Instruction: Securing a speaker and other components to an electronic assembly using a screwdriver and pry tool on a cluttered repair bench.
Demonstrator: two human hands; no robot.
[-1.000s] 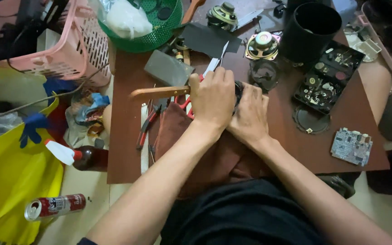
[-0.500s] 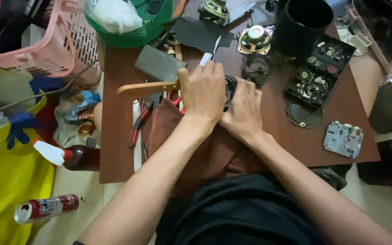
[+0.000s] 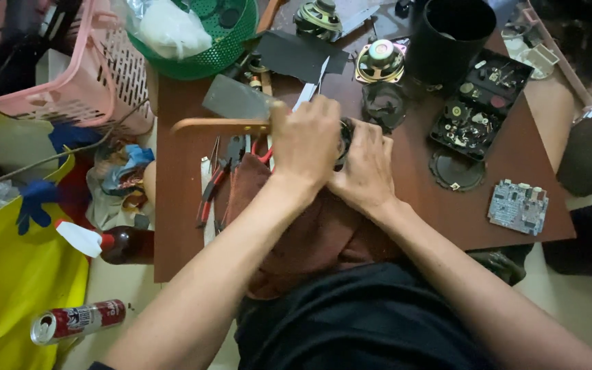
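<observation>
My left hand (image 3: 306,140) and my right hand (image 3: 366,168) are pressed together over a dark round speaker part (image 3: 344,140), and both grip it above the brown table (image 3: 173,226). Most of the part is hidden by my fingers. A wooden handle (image 3: 217,126) sticks out to the left from under my left thumb, with a grey flat blade (image 3: 236,99) just behind it. I cannot tell whether my left hand also holds that handle. A brown cloth (image 3: 310,233) lies under my wrists, over the table's near edge.
Red-handled pliers (image 3: 214,181) lie left of the cloth. Behind my hands are loose speakers (image 3: 380,60), a black cylinder (image 3: 450,34), a black tray of parts (image 3: 477,109), a green circuit board (image 3: 519,205), a green basket (image 3: 200,34) and a pink basket (image 3: 83,82). A can (image 3: 77,321) lies on the floor.
My hands stay clasped on the round part. The view has shifted a little, with the hands sliding slightly left and up in the picture.
</observation>
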